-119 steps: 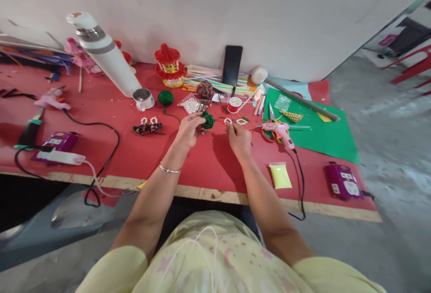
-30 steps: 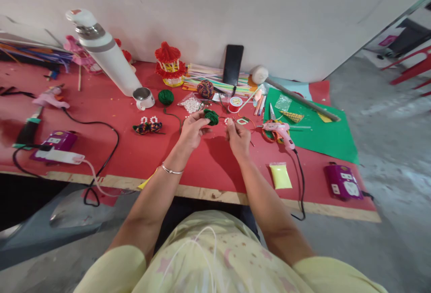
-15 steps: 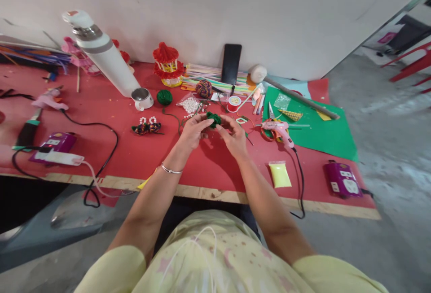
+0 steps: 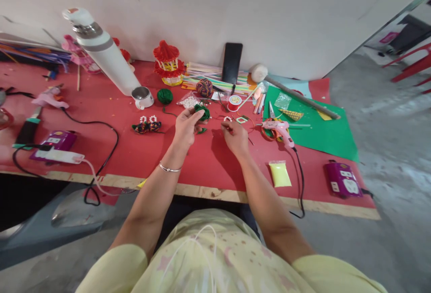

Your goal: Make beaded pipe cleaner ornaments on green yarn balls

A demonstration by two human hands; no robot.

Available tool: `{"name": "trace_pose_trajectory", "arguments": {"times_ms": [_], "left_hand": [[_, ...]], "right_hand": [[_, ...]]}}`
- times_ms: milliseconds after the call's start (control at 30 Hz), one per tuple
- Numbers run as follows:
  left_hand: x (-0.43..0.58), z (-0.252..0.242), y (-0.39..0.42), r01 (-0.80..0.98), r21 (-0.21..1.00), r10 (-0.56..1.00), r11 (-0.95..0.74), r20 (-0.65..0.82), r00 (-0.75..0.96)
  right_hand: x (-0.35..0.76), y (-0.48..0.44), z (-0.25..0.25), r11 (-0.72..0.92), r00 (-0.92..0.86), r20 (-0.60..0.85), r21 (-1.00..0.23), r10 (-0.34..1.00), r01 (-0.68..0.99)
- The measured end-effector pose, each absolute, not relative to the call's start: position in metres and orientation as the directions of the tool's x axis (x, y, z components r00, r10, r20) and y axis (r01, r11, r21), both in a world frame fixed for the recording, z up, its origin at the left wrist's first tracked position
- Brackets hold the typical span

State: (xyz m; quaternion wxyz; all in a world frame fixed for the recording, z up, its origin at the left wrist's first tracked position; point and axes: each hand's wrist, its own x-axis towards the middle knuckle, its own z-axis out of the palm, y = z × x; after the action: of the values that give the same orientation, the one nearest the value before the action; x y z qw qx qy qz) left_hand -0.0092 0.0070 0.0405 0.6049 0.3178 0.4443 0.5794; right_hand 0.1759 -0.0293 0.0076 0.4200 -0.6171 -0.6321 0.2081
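My left hand pinches a small looped bundle of green yarn between thumb and fingers, raised over the red table covering. More green shows below its fingers. Apart from it, my right hand is closed low over the table, fingertips on a small loop of white beads. The green yarn ball and a bag of white beads lie beyond my left hand. To its left is a dark multicoloured yarn piece with two white bead loops.
A pink glue gun and scissors lie right, on a green sheet. A steel cup and tall white flask stand left. A phone leans on the wall. Purple power boxes sit at both sides.
My hands have moved apart. The green yarn bundle went left with my left hand; my right hand let go of it and is now at the bead loop.
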Motion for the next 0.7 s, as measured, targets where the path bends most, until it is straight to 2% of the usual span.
{"name": "trace_pose_trajectory", "arguments": {"times_ms": [67, 167, 367, 567, 700], "left_hand": [[-0.008, 0.038, 0.007, -0.417, 0.901, 0.983, 0.118, -0.167, -0.082], [-0.006, 0.036, 0.007, -0.416, 0.900, 0.980, 0.132, -0.181, -0.080], [-0.005, 0.041, 0.005, -0.444, 0.875, 0.975, 0.192, -0.221, -0.013], [-0.019, 0.043, 0.016, -0.556, 0.831, 0.943, 0.025, -0.205, -0.263], [-0.020, 0.045, 0.016, -0.585, 0.810, 0.936, 0.034, -0.230, -0.265]], "right_hand": [[0.177, -0.033, 0.008, 0.201, -0.025, 0.288, -0.603, 0.957, 0.772], [0.173, -0.041, 0.010, 0.285, -0.182, 0.269, -0.417, 0.946, 0.863], [0.156, -0.046, 0.005, 0.264, -0.179, 0.250, -0.367, 0.951, 0.892], [0.164, -0.076, 0.011, 0.239, -0.195, 0.180, -0.272, 0.964, 0.932], [0.180, -0.099, 0.022, 0.109, -0.083, 0.117, -0.242, 0.990, 0.964]]}}
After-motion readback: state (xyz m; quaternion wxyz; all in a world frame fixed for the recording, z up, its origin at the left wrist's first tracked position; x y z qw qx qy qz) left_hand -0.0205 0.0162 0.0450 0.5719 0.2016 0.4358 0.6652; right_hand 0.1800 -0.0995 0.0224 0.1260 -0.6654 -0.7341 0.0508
